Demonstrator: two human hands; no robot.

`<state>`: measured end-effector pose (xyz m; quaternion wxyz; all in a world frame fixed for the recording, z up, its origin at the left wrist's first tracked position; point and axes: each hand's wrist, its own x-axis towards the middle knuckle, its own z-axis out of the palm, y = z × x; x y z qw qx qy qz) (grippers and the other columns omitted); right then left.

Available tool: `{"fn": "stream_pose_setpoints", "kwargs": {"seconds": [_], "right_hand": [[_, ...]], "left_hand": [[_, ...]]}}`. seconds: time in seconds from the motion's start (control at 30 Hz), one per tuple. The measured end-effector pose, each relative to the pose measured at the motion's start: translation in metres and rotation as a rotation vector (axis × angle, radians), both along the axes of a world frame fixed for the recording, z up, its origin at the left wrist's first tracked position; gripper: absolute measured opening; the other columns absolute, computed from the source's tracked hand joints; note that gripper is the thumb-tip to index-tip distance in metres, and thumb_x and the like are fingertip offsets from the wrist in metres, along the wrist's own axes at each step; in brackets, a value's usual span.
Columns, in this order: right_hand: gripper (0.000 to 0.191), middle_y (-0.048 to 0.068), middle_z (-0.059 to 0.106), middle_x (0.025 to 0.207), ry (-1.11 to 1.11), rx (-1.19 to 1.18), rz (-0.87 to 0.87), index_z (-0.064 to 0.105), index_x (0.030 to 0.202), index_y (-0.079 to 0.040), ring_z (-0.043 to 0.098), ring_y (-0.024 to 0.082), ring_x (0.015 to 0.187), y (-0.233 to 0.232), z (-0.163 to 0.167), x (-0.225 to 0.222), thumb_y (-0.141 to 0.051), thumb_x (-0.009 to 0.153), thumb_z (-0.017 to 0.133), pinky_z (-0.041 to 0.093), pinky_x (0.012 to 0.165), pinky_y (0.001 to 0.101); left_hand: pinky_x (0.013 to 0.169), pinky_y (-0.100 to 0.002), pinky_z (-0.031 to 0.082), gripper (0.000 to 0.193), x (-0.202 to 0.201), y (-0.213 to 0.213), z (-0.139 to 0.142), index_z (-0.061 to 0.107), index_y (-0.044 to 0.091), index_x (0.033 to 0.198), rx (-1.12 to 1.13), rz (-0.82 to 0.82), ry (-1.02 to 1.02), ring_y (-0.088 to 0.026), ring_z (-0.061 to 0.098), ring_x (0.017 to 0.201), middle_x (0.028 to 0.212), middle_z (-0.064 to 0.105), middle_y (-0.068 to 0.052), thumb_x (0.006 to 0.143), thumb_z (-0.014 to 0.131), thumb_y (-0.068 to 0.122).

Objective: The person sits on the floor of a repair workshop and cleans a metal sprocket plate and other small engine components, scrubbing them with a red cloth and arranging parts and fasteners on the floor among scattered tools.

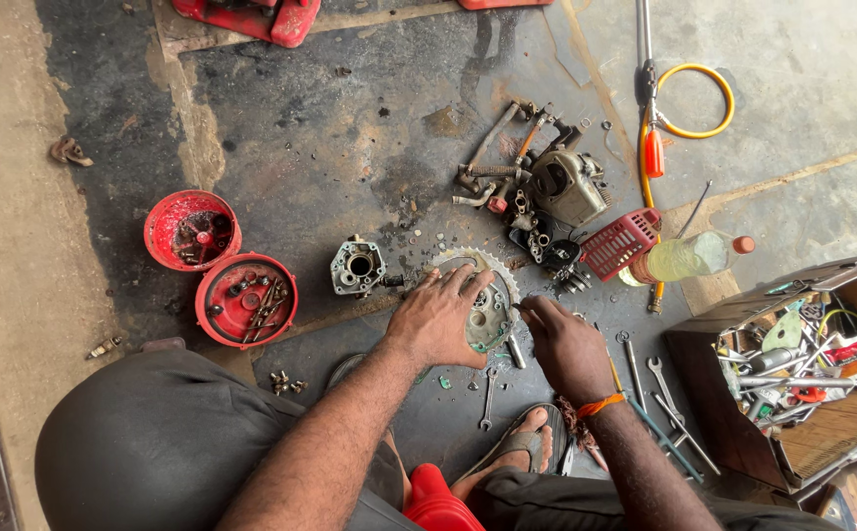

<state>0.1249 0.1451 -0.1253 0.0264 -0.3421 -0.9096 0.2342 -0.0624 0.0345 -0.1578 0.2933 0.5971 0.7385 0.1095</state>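
At the centre of the frame the left hand [438, 320] lies open, fingers spread flat on a round toothed metal cover [485, 307] on the stained floor. Just to its right, the right hand [564, 344] is curled closed around a thin tool [515, 346] whose tip meets the cover's edge. Left of the hands sits one small metal engine part [357, 266]. Further left are two red round trays [220, 267] holding bolts. At the lower right stands one open toolbox [800, 374], with three spanners [656, 379] beside it.
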Motion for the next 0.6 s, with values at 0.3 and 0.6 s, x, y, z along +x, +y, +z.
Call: {"fn": "stream_pose_setpoints", "kwargs": {"seconds": [0.3, 0.6], "right_hand": [[0.015, 0.007, 0.07, 0.093, -0.043, 0.213, 0.227, 0.067, 0.107, -0.015, 0.069, 0.032, 0.086, 0.001, -0.001, 0.001, -0.013, 0.093, 0.061, 0.055, 0.078, 0.0448], [0.017, 0.007, 0.068, 0.093, -0.101, 0.264, 0.219, 0.066, 0.109, -0.016, 0.068, 0.031, 0.083, 0.003, -0.01, 0.0, -0.012, 0.093, 0.06, 0.052, 0.076, 0.0445]], "left_hand": [[0.128, -0.048, 0.021, 0.134, -0.001, 0.001, 0.002, 0.017, 0.018, 0.161, -0.023, -0.028, -0.003, -0.04, 0.041, 0.143, 0.161, 0.031, -0.023, 0.057, 0.091, 0.06], [0.127, -0.048, 0.022, 0.133, 0.0, 0.0, 0.001, 0.02, 0.016, 0.158, 0.047, -0.02, 0.009, -0.038, 0.04, 0.145, 0.16, 0.034, -0.022, 0.055, 0.092, 0.06]]}}
